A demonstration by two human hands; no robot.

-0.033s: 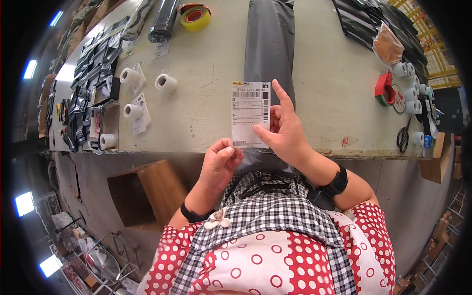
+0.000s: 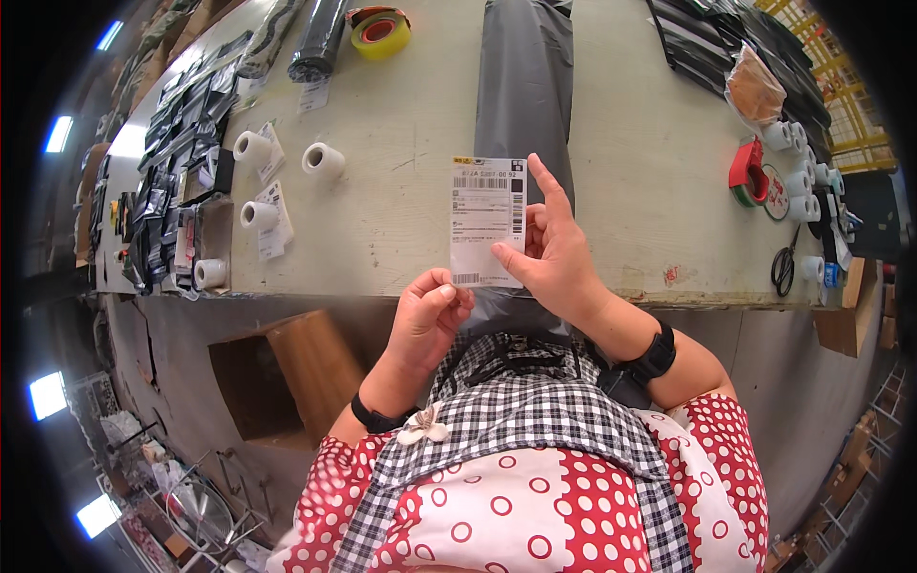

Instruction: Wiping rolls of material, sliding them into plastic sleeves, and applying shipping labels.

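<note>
A white shipping label [image 2: 482, 229] with printed barcodes is held up over the near edge of the table. My left hand [image 2: 435, 310] is closed in a pinch at the label's lower left corner. On the other side, my right hand [image 2: 559, 253] grips the label's right edge, its thumb lying on the front and its index finger pointing up along the edge. The fingers behind the label are partly hidden. Beneath it a long grey plastic mailing bag [image 2: 525, 86] stretches across the table and hangs over the near edge toward my apron.
White label rolls [image 2: 323, 161] stand at the left beside black plastic packages [image 2: 172, 191]. Yellow tape [image 2: 380, 35] lies at the back. On the right are a red tape dispenser [image 2: 748, 174], black scissors [image 2: 783, 267] and more rolls. A cardboard box [image 2: 315, 372] sits below the table [image 2: 401, 220].
</note>
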